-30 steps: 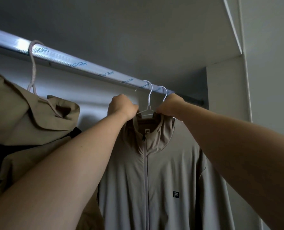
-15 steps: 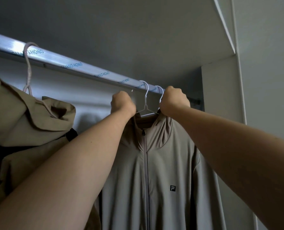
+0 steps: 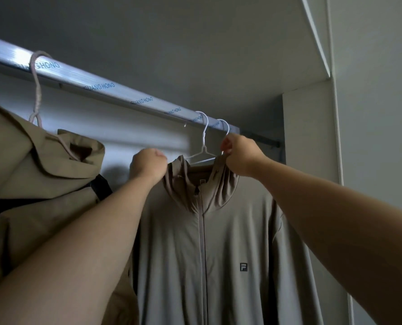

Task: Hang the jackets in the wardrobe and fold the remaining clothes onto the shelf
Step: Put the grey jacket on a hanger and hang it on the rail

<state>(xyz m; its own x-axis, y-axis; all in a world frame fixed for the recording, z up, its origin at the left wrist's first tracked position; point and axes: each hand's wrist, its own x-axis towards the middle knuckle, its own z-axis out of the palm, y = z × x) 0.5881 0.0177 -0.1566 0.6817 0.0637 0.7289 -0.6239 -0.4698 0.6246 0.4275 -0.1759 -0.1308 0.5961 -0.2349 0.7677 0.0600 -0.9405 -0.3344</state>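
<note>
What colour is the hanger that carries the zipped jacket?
The hanger is white; the head view shows it.

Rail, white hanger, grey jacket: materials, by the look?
Rail: probably aluminium, fine lengthwise ribs, bright sheen; blue print suggests a protective film. White hanger: thin wire with a white coating, twisted at the neck; metal underneath is a guess. Grey jacket: thin smooth synthetic-looking cloth, matte, falling in soft fine folds at the collar.

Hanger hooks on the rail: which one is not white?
The leftmost hook, pinkish, holding the tan hooded jacket. The two hooks above the grey zip jacket are white.
</note>
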